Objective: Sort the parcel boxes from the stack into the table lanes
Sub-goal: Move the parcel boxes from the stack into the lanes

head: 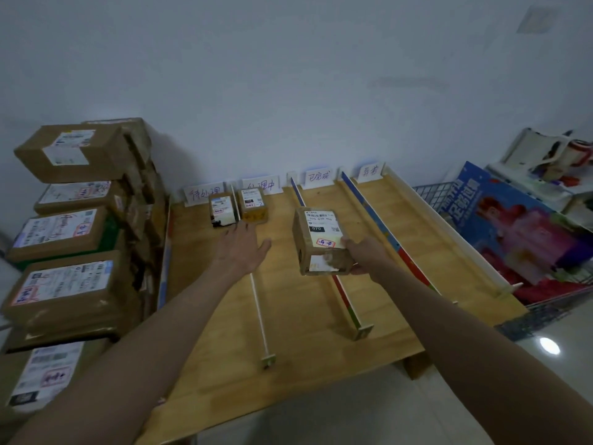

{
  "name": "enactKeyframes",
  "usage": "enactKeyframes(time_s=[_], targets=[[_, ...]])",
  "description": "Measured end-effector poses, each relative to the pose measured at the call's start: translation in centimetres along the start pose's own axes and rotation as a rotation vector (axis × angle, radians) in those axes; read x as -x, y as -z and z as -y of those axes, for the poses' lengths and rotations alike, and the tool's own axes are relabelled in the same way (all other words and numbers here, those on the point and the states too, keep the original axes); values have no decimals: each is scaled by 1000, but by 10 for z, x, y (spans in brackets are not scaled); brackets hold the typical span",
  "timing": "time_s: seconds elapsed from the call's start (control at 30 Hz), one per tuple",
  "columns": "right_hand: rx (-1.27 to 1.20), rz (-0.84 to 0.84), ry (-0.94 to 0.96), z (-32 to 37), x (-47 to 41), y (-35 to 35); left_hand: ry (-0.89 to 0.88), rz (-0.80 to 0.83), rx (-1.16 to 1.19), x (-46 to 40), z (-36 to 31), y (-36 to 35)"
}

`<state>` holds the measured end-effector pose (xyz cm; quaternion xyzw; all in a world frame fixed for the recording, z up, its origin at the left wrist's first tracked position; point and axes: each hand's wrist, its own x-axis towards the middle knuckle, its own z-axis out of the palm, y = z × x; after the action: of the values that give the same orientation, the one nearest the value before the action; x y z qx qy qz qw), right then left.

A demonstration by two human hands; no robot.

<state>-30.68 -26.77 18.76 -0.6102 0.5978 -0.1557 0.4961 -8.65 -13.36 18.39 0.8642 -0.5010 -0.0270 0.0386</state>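
1. The left arm is stretched forward; the left hand (241, 248) is flat, palm down, fingers straight and thumb spread.
2. The right arm reaches forward; the right hand (365, 254) grips a parcel box (319, 240), its fingers seemingly curled underneath.

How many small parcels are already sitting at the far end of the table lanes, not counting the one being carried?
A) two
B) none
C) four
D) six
A: one small parcel sits at the far end of the leftmost lane and another small parcel in the next lane, while the right hand holds a third box.
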Motion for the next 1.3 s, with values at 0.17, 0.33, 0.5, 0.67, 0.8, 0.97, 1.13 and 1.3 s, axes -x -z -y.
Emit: enactKeyframes(time_s=[0.17, 0.33, 0.5, 0.67, 0.8, 0.97, 1.13, 1.3], targets=[[12, -38, 13, -33, -25, 48, -27, 13, -2, -8, -58, -24], [56, -90, -5, -50, -63, 89, -57, 21, -4, -36, -104, -36], [78, -122, -23, -60, -113, 121, -89, 40, -3, -82, -145, -53], [122, -134, -12, -61, -168, 151, -95, 44, 34, -138, -186, -70], [124, -142, -31, -58, -213, 175, -97, 84, 43, -180, -217, -79], [121, -166, -47, -58, -257, 196, -99, 111, 57, -218, -244, -90], [111, -146, -46, -58, -301, 216, -84, 122, 67, -248, -268, -101], [117, -120, -5, -54, -357, 236, -39, 148, 99, -281, -296, -112]])
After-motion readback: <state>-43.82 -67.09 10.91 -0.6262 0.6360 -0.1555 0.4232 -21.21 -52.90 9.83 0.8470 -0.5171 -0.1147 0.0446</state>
